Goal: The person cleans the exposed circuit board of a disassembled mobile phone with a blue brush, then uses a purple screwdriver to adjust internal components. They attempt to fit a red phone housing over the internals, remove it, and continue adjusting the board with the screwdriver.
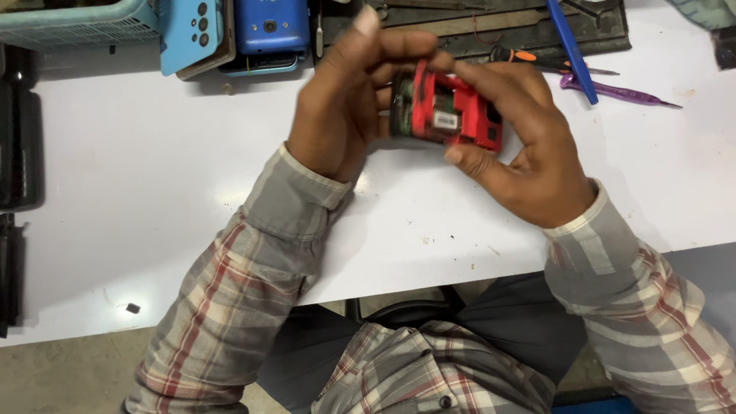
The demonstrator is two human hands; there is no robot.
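A small red phone (452, 113) with its back cover off, showing a green circuit board and a white label, is held above the white table (153, 192). My left hand (345, 107) grips its left end, with fingers curled over the top edge. My right hand (521, 146) holds the right end, its thumb pressing on the lower edge. Both forearms wear plaid sleeves.
At the table's far edge lie a light blue phone case (188, 31), a blue phone (270, 27), a dark tool tray (506, 23), a blue tool (571, 50), a purple pry tool (617, 92) and an orange-handled screwdriver (521, 56). A teal basket (77, 23) stands far left. A tiny black chip (133, 308) lies near the front edge.
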